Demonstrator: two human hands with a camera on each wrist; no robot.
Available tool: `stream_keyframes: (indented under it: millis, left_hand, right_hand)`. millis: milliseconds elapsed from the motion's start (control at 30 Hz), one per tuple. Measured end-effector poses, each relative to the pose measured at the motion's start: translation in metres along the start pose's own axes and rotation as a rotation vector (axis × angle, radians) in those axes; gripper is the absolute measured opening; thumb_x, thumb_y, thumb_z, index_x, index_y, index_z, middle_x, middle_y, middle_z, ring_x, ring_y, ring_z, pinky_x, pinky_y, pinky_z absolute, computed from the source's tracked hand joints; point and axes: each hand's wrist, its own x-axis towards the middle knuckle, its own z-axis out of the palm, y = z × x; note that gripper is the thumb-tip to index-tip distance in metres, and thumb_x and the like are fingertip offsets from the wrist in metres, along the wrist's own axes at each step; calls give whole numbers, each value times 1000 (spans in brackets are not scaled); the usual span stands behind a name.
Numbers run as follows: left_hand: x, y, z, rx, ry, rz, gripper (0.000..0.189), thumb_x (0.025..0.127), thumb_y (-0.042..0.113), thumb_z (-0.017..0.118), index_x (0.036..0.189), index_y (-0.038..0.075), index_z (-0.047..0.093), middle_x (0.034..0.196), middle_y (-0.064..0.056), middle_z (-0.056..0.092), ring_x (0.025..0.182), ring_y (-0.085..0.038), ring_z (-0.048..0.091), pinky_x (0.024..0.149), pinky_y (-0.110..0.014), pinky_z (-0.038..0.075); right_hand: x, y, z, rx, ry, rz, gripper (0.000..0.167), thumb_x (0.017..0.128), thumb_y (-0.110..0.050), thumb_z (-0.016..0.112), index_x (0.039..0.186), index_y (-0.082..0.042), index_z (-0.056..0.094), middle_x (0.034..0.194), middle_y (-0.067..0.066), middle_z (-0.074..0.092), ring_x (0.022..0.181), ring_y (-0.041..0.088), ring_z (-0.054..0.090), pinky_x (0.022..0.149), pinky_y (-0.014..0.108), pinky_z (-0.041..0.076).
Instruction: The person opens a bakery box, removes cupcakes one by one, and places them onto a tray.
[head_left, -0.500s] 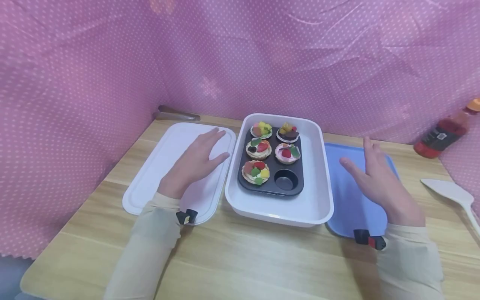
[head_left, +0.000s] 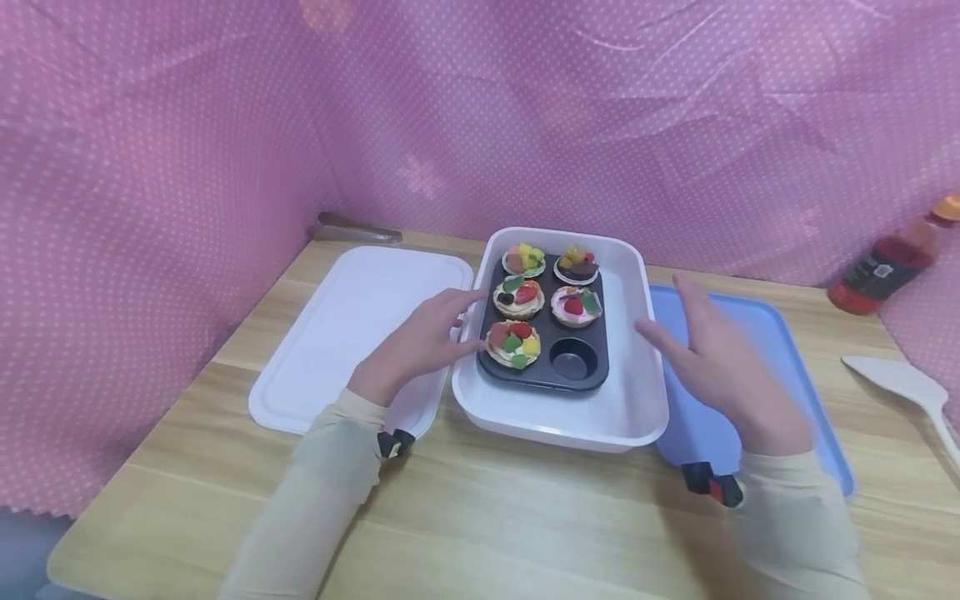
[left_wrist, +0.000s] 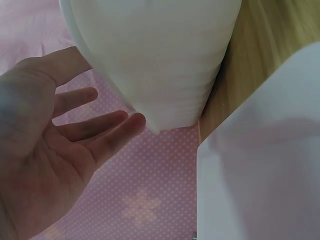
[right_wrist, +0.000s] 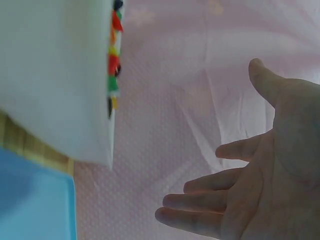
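A deep white tray (head_left: 645, 417) holds a dark muffin pan (head_left: 517, 381). Several fruit-topped tarts (head_left: 517, 298) fill its cups, except the bare front-right cup (head_left: 573, 359). My left hand (head_left: 416, 342) is at the tray's left edge, fingertips and thumb over the rim. Its fingers look loosely bent in the left wrist view, close to the tray wall (left_wrist: 155, 60); firm contact cannot be told. My right hand (head_left: 731, 379) hovers over the blue tray (head_left: 813, 400), thumb near the white tray's right rim. Its spread fingers (right_wrist: 200, 201) hold nothing in the right wrist view.
A white board (head_left: 352, 325) lies on the left, metal tongs (head_left: 360, 229) behind it. At the far right are a red bottle (head_left: 885, 262) with an orange cap and a white spatula (head_left: 896, 377). A pink dotted cloth (head_left: 480, 117) hangs behind the wooden table (head_left: 487, 517).
Both hands have moved inward toward the white tray. The left has come right to its rim, and the right has shifted left over the blue tray. The trays and tarts look unmoved.
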Motion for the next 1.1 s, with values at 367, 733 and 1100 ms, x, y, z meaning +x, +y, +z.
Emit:
stream_keyframes:
  millis: [367, 733, 1100]
  left_hand:
    - [0, -9, 8, 5, 15, 21, 73, 88, 29, 79, 149, 7, 47, 148, -15, 52, 128, -32, 57, 110, -47, 47]
    - [0, -7, -1, -11, -20, -15, 72, 89, 33, 77, 150, 9, 47, 145, -16, 54, 127, -32, 57, 108, -47, 49]
    - [1, -20, 3, -154, -56, -9, 72, 88, 26, 79, 147, 0, 48, 145, -20, 54, 123, -33, 62, 101, -38, 56]
  right_hand:
    - [5, -39, 39, -54, -72, -87, 93, 97, -67, 47, 163, -11, 11, 164, 24, 26, 147, 49, 31, 116, 67, 30]
    - [25, -68, 58, -20, -157, -179, 85, 98, -57, 56, 161, -9, 24, 159, 24, 36, 148, 42, 34, 120, 60, 30]
    - [51, -81, 82, 12, -257, -175, 90, 93, -55, 65, 159, -7, 27, 153, 21, 47, 146, 39, 40, 119, 60, 32]
